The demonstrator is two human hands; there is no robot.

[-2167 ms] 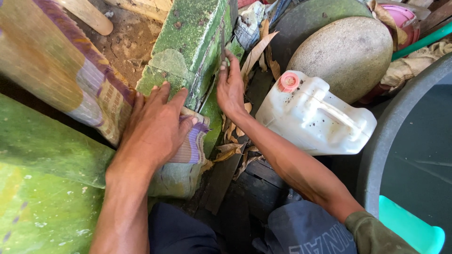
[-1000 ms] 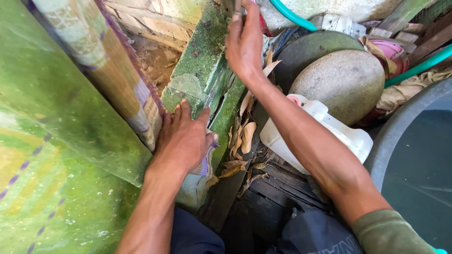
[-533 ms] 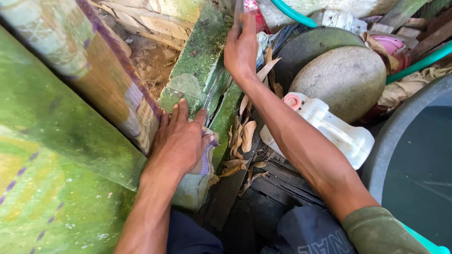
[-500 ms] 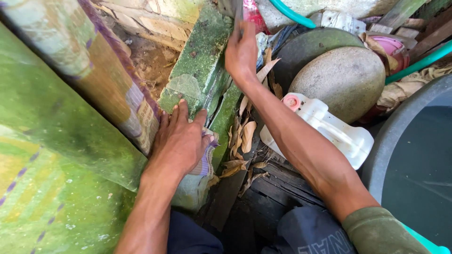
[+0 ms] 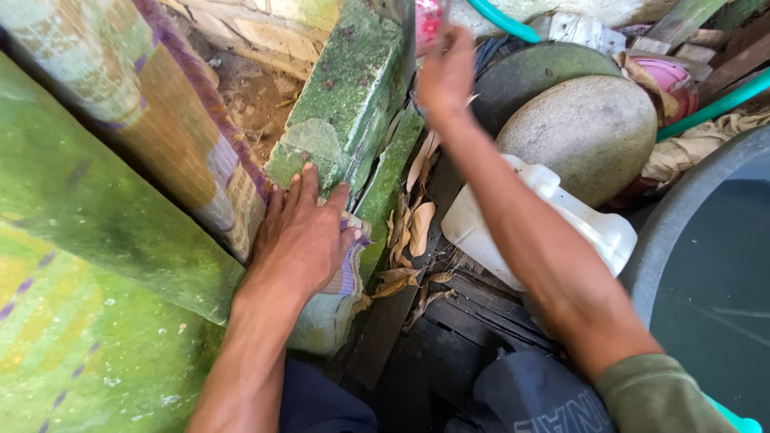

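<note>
Soft, even daylight filled the view — no glare, only deep shadow in the gap under the mossy green block point(image 5: 353, 96). The right hand point(image 5: 446, 74) was smeared by motion blur; the left hand point(image 5: 303, 236) stayed sharp — edges bowed slightly.

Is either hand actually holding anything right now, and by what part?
Nothing is gripped. The left hand lies flat on the folded woven mat beside the mossy green block. The right hand is blurred; any hold cannot be told.

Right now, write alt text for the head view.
The left hand presses flat on a mossy green block beside patterned cloth, while the blurred right hand reaches up past dry leaves, a white plastic jug and a round stone.
</note>
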